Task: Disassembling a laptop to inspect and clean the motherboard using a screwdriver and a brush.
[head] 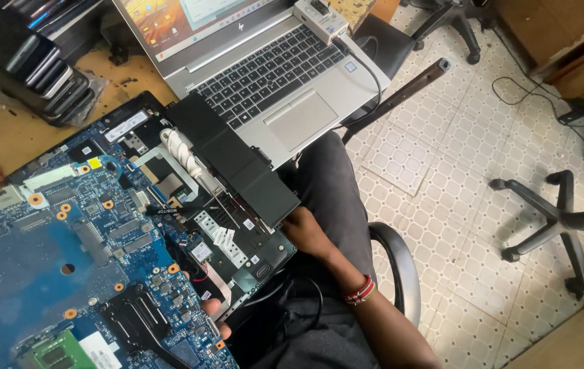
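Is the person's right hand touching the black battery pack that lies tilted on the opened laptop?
Touching. In the head view the right hand grips the near corner of the black battery pack, with no gap visible between them.

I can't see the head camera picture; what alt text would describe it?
A person's right hand grips the edge of a black battery pack lying tilted on an opened laptop with a blue circuit board exposed, while a finger of the left hand supports its near edge. A silver laptop sits open behind.
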